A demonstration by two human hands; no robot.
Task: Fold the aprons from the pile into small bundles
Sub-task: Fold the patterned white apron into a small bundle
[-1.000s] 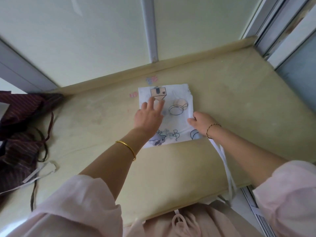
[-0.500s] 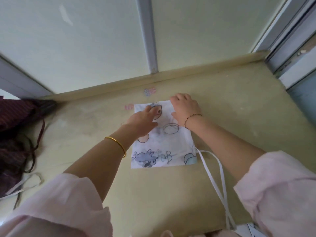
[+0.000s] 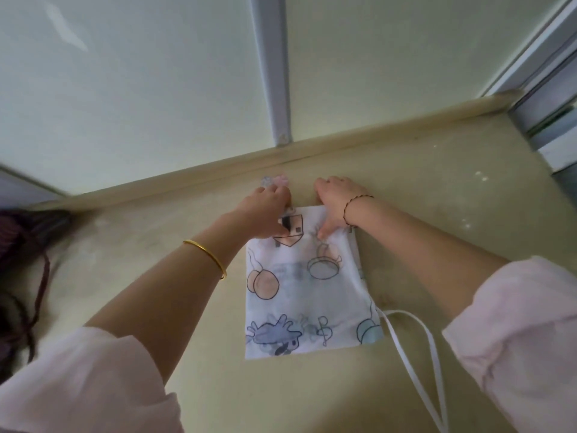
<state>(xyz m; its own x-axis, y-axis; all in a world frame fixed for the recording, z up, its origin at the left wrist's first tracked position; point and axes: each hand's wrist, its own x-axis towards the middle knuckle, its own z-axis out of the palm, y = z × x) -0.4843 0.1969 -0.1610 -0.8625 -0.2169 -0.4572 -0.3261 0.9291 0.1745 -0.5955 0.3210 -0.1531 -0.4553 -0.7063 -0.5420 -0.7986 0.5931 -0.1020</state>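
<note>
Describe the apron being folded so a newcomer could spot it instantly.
On the beige counter under the frosted window, a folded apron lies flat mid-surface. Unlike the dark maroon pile at the left edge, it is white with cartoon drawings.

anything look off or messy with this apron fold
The white ties trail loose from the printed apron's near right corner across the counter, not tucked into the fold; otherwise it lies flat.

A beige counter [image 3: 437, 189] meets pale wall panels [image 3: 125, 89] split by a grey strip [image 3: 271, 73].
</note>
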